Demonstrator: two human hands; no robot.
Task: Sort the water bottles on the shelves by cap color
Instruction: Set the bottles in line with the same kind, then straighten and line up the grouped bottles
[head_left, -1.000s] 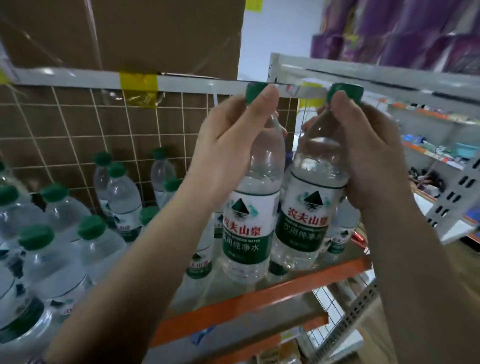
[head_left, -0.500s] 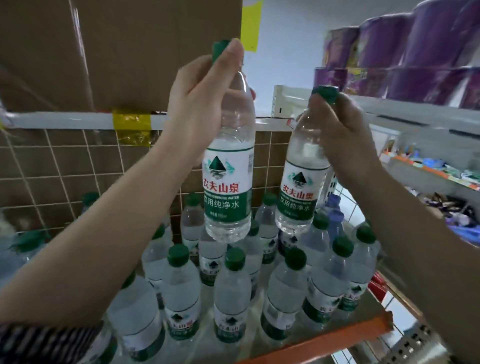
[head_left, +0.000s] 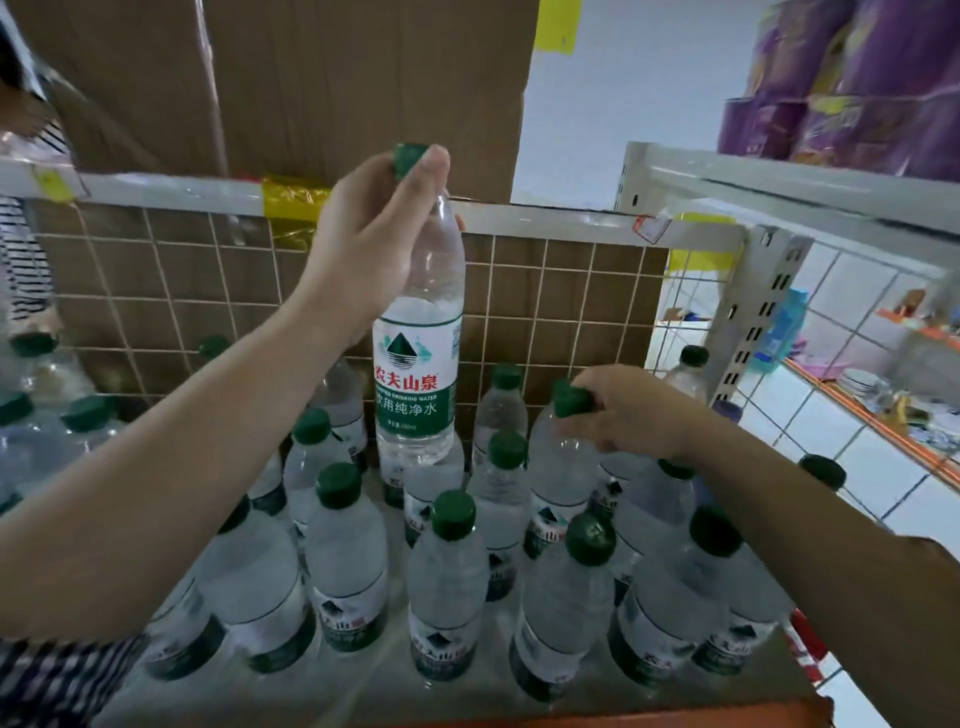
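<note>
We hold 1 water bottle (head_left: 418, 358) up in the air with our left hand (head_left: 363, 249), the fingers closed around its neck and green cap (head_left: 410, 158). The bottle is clear plastic, upright, with a white and green label that carries red Chinese characters and a dark mountain logo. Its bottom hangs just above the other bottles. Our right hand (head_left: 631, 413) is lower and grips the neck of a second bottle (head_left: 558, 467), which stands among the group on the shelf; its cap (head_left: 571, 401) is also green.

Many similar bottles with green caps (head_left: 452, 514) stand close together on the shelf (head_left: 415, 696), which has an orange front edge. At the far right a bottle with a darker cap (head_left: 693, 356) stands near the wire side.

Behind the bottles there is a white wire grid (head_left: 545, 291) in front of a brown board. Above, a white shelf rail (head_left: 176, 189) carries a big cardboard box (head_left: 322, 83) and a piece of yellow tape (head_left: 293, 200). On the right, purple packages (head_left: 857, 83) lie on another white shelf, and the wall is white tile.
</note>
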